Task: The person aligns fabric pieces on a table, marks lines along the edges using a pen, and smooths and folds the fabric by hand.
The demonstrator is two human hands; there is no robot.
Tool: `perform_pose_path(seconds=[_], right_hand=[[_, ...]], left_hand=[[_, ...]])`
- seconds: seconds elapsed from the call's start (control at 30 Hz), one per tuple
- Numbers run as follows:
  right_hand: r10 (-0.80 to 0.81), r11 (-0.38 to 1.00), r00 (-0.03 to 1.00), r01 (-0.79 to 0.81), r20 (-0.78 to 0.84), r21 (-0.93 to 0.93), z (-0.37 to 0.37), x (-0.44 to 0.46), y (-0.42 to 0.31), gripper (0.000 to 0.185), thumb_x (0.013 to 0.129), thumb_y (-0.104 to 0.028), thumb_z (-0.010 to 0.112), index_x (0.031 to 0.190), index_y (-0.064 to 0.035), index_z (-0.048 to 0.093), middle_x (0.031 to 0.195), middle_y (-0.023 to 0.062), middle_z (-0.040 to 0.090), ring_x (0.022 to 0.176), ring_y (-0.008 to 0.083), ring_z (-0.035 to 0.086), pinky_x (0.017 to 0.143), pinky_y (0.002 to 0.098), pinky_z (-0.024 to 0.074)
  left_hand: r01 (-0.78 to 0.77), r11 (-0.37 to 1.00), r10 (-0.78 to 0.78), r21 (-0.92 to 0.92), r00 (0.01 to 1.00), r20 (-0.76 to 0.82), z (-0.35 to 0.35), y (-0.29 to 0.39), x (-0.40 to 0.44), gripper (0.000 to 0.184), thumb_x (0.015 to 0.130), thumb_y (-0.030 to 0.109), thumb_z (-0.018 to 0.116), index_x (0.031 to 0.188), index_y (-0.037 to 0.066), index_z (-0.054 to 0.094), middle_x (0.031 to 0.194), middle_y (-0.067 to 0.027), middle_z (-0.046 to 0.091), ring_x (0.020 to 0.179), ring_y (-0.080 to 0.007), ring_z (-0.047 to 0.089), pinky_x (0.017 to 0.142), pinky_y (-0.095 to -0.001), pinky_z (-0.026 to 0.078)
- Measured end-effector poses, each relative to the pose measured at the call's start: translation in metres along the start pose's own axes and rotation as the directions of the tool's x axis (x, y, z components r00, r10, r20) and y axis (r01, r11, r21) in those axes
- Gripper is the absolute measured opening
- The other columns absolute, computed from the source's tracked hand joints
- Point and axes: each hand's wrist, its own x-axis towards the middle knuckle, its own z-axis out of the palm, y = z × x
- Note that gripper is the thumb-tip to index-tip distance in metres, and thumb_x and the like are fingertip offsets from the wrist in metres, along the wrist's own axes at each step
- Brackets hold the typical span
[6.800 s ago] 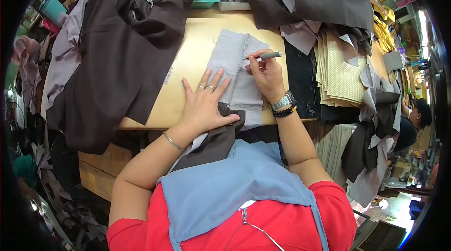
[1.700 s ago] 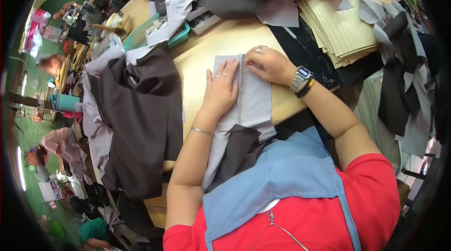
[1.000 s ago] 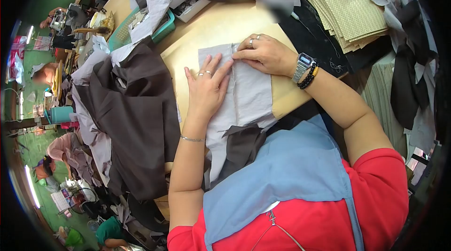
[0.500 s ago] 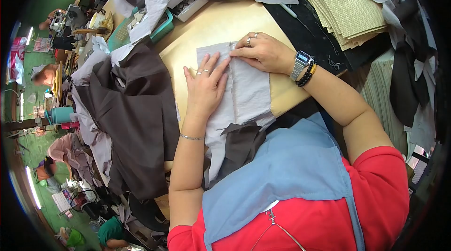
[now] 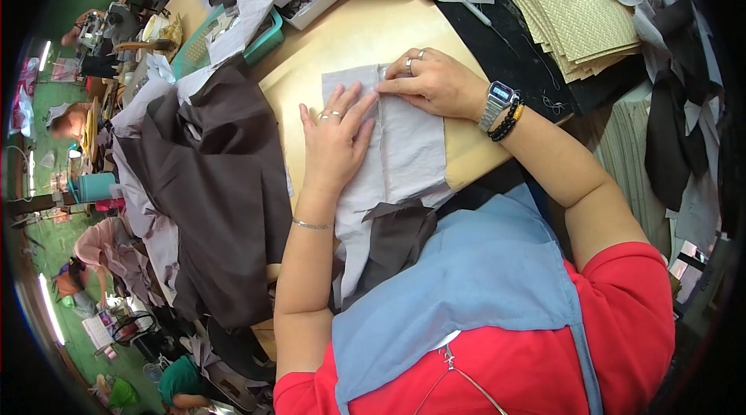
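Observation:
A light grey piece of fabric (image 5: 412, 147) with a seam running down its middle lies on the pale tabletop. Flat across its left half rests my left hand (image 5: 339, 131), fingers spread and fingertips close to the seam. My right hand (image 5: 435, 85) pinches the fabric at the seam near its far edge, thumb and index finger together. A dark brown scrap of cloth (image 5: 396, 240) hangs with the fabric's near end, against the blue apron (image 5: 458, 267).
Dark brown cloth (image 5: 221, 190) is heaped at the left. A teal basket (image 5: 268, 38) and a white box (image 5: 322, 3) stand beyond. Woven sheets (image 5: 571, 7) are stacked at the far right, near an awl-like tool (image 5: 478, 12). Other people work at the left.
Both hands keep nearly the same position on the fabric. The whole view has shifted slightly; otherwise little differs.

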Motion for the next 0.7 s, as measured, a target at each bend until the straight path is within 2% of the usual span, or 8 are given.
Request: perform_pose_path(seconds=[0.13, 0.43, 0.53, 0.7], right_hand=[[0.003, 1.000, 1.000, -0.003, 0.016, 0.005, -0.0004, -0.0002, 0.0000, 0.029, 0.086, -0.011, 0.070, 0.114, -0.0156, 0.072, 0.105, 0.0032, 0.069, 0.101, 0.0213, 0.064, 0.087, 0.0361, 0.0510], [-0.022, 0.999, 0.998, 0.020, 0.050, 0.039, -0.0041, -0.0006, -0.0015, 0.028, 0.084, -0.013, 0.072, 0.112, -0.0185, 0.072, 0.107, 0.0003, 0.068, 0.101, 0.0203, 0.064, 0.091, 0.0366, 0.0499], [-0.016, 0.999, 0.998, 0.015, 0.055, 0.034, -0.0060, 0.0004, -0.0034, 0.025, 0.083, -0.014, 0.073, 0.108, -0.0168, 0.072, 0.108, -0.0004, 0.067, 0.100, 0.0203, 0.064, 0.091, 0.0363, 0.0497], [-0.024, 0.999, 0.998, 0.022, 0.052, 0.038, -0.0056, 0.0007, -0.0028, 0.024, 0.082, -0.013, 0.073, 0.106, -0.0149, 0.071, 0.109, -0.0003, 0.067, 0.100, 0.0208, 0.064, 0.092, 0.0366, 0.0494]], left_hand=[[-0.020, 1.000, 0.021, 0.004, 0.999, -0.044, 0.0004, -0.0004, -0.0014, 0.035, 0.092, 0.023, 0.067, 0.127, 0.029, 0.065, 0.140, -0.0010, 0.059, 0.131, -0.0268, 0.054, 0.108, -0.0761, 0.019], [-0.010, 1.000, 0.011, 0.017, 0.998, -0.055, 0.0008, 0.0004, -0.0009, 0.027, 0.092, 0.025, 0.067, 0.120, 0.026, 0.069, 0.137, -0.0004, 0.061, 0.131, -0.0252, 0.055, 0.108, -0.0755, 0.020], [-0.018, 1.000, 0.019, 0.022, 0.998, -0.059, -0.0002, 0.0011, -0.0013, 0.027, 0.092, 0.025, 0.067, 0.119, 0.025, 0.069, 0.137, -0.0004, 0.061, 0.130, -0.0252, 0.055, 0.108, -0.0753, 0.020], [-0.023, 0.999, 0.024, 0.037, 0.999, -0.030, -0.0019, 0.0035, -0.0001, 0.033, 0.095, 0.023, 0.064, 0.128, 0.028, 0.066, 0.141, 0.0001, 0.058, 0.131, -0.0242, 0.054, 0.109, -0.0739, 0.019]])
